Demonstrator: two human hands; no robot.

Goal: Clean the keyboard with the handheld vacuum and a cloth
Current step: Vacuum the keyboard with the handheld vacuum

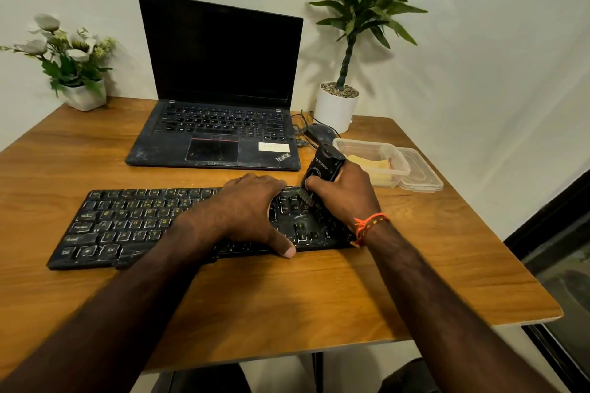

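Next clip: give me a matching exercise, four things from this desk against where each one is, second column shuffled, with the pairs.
Things:
1. handheld vacuum
2. left hand
3. laptop
4. clear container

Places:
A. open, behind the keyboard
B. gripped by the right hand, brush end on the keyboard's right part
C. lying across the keyboard's middle
D. right of the laptop, its lid beside it

Pairs: 1-B, 2-C, 3-A, 4-D

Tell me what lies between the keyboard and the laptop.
In the head view, only a bare strip of table lies between the keyboard and the laptop. The vacuum rises off to the right of that strip, gripped by the right hand.
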